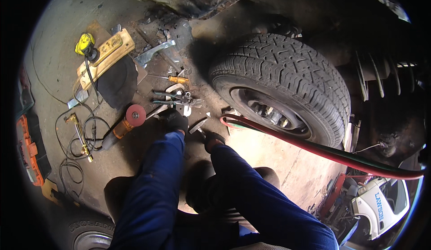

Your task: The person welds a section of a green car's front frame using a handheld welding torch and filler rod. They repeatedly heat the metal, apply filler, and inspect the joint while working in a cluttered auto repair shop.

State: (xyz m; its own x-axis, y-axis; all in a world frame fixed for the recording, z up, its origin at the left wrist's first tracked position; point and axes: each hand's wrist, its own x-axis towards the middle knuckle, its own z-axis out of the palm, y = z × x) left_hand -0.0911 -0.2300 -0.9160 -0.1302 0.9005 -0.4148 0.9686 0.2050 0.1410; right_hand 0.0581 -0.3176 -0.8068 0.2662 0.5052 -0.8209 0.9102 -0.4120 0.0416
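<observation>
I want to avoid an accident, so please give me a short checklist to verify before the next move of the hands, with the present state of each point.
1. Hammer gripped by the right hand: ok, it appears held by the handle.
2. Hold of the left hand: cannot tell, the fingers are hidden.
3. Angle grinder apart from the left sleeve: ok, it lies to its left.
4. Red disc stopped: cannot tell from one still picture.
5. Loose tools put away: not ok, pliers and a screwdriver lie ahead.
6. Hoses well away from the right hand: not ok, they bend near it.
</observation>
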